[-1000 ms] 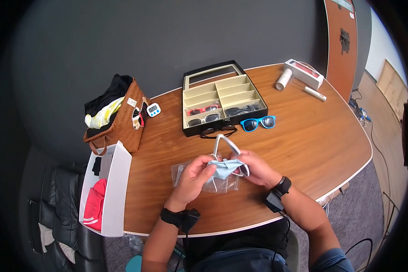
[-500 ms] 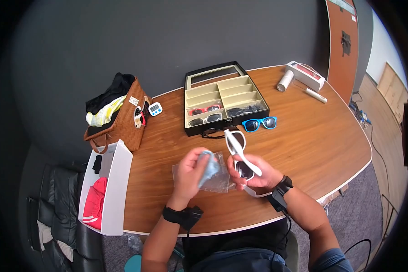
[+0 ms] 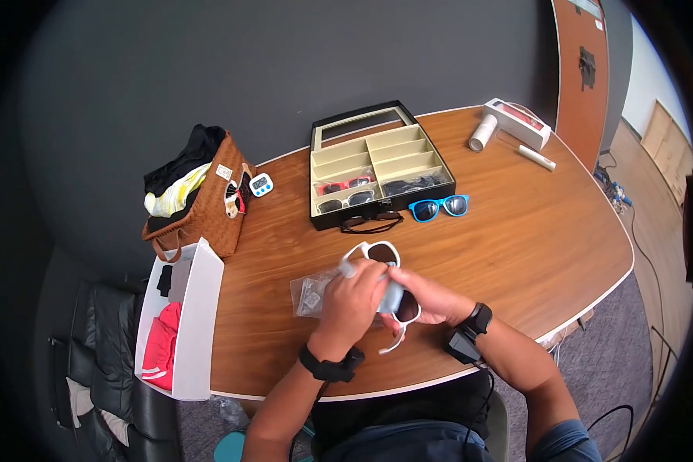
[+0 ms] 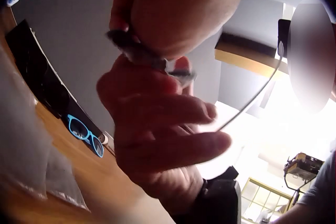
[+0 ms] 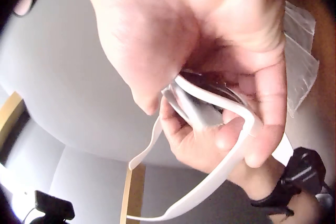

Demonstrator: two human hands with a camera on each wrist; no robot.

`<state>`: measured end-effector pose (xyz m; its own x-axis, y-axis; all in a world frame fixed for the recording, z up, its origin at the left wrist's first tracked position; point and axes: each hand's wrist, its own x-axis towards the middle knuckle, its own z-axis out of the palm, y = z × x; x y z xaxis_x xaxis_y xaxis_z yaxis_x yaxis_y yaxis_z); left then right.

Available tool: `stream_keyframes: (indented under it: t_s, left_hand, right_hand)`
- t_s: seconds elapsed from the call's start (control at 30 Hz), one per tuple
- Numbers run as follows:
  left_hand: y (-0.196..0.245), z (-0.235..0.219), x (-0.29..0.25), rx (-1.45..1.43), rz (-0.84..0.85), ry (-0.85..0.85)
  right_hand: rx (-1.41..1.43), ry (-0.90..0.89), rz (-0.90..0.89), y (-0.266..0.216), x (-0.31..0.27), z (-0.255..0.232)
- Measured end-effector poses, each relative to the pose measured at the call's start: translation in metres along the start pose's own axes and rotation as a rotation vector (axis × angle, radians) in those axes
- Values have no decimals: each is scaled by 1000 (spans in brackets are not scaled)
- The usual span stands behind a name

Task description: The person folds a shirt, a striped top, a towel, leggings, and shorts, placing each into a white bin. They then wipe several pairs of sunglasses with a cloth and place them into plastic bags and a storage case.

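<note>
White-framed sunglasses (image 3: 407, 308) with dark lenses are held over the near part of the table. My right hand (image 3: 433, 299) grips them by the frame, and in the right wrist view their white temple arm (image 5: 226, 165) extends past the fingers. My left hand (image 3: 350, 308) pinches a light blue cloth (image 3: 391, 297) around the lens area near the middle of the glasses. Both hands overlap there, hiding part of the frame. Beneath the left hand a clear plastic bag (image 3: 306, 296) lies on the wood.
Behind the hands stands an open display case (image 3: 383, 208) holding several glasses. Black glasses (image 3: 371, 223) and blue sunglasses (image 3: 439, 208) lie before it. Left are a wicker basket (image 3: 208, 208), a timer (image 3: 261, 185) and a white box (image 3: 196, 331). A white cylinder (image 3: 482, 133) stands far right.
The sunglasses turned in my right hand, coming briefly away from the cloth. My left hand then moved right with the cloth and brought it back onto them.
</note>
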<state>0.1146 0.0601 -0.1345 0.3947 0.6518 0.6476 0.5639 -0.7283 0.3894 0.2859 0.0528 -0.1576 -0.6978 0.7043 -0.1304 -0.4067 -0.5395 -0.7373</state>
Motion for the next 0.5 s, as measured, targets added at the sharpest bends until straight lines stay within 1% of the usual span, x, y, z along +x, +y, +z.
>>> stream_keyframes:
  t_s: [0.03, 0.1, 0.13, 0.2, 0.23, 0.27, 0.3, 0.33, 0.37, 0.4, 0.47, 0.5]
  left_hand:
    - [3, -4, 3, -36, 95, -107]
    - [4, 6, -6, -39, 310, -248]
    - [4, 5, -7, -39, 309, -247]
    - [1, 4, -6, -78, 364, -368]
    - [-2, -1, -5, -78, 364, -364]
    - [-9, -10, -5, -81, 335, -351]
    - [-17, -20, -5, -82, 307, -339]
    - [-17, -37, -5, -173, 10, -282]
    - [-25, -54, -3, -166, -85, -200]
    - [-34, -69, 2, -27, -128, -122]
    - [-68, -94, 5, 49, -161, -12]
    - [-71, -106, 10, 95, -259, 11]
  right_hand:
    - [40, 24, -27, 2, 3, -5]
    - [61, 181, -75, 2, 10, -11]
    - [63, 252, -67, -3, 7, -7]
    - [10, 278, -70, 2, 11, -13]
    - [-42, 303, -70, 4, 12, -16]
    - [-61, 219, -101, 4, 13, -17]
    - [-65, 215, -100, 1, 12, -16]
    - [-23, 209, -116, -3, 11, -15]
    - [22, 204, -134, -6, 10, -14]
    - [37, 232, -141, -7, 10, -15]
    - [73, 223, -146, -7, 10, -19]
    - [79, 221, -147, -8, 11, -18]
